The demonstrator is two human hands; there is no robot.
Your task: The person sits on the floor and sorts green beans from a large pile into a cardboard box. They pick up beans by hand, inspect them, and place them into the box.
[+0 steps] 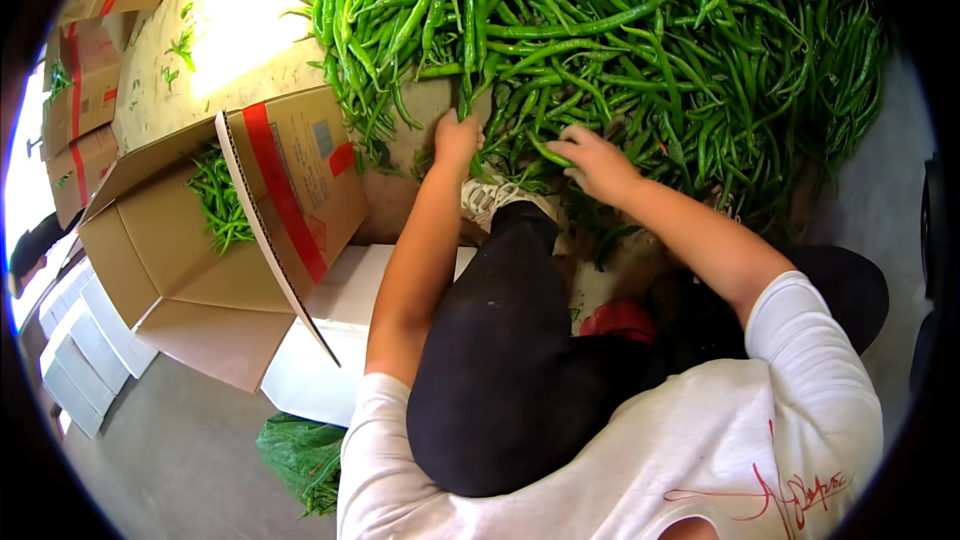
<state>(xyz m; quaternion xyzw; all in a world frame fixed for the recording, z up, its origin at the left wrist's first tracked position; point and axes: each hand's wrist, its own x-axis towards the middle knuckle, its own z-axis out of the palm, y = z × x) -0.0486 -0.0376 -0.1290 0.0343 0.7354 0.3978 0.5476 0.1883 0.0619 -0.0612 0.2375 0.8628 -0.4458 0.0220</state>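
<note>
A large heap of long green chili peppers [600, 37] lies before me. At its near edge my left hand [457, 139] is closed around a few green chili peppers, whose ends stick out above and below the fist. To its right, my right hand [598, 163] pinches a single green chili pepper [550, 149] between thumb and fingers, close above the heap. On my left an open cardboard box [214, 262] lies tilted, with a small pile of green chili peppers [222, 199] inside. A red tape band [274, 180] runs across its side.
My shoe [495, 195] rests at the heap's near edge. A green mesh sack [300, 457] sits on the floor at lower left. White boxes [94, 352] and taped cartons [90, 75] stand further left. Part of another person [34, 251] shows at the left rim.
</note>
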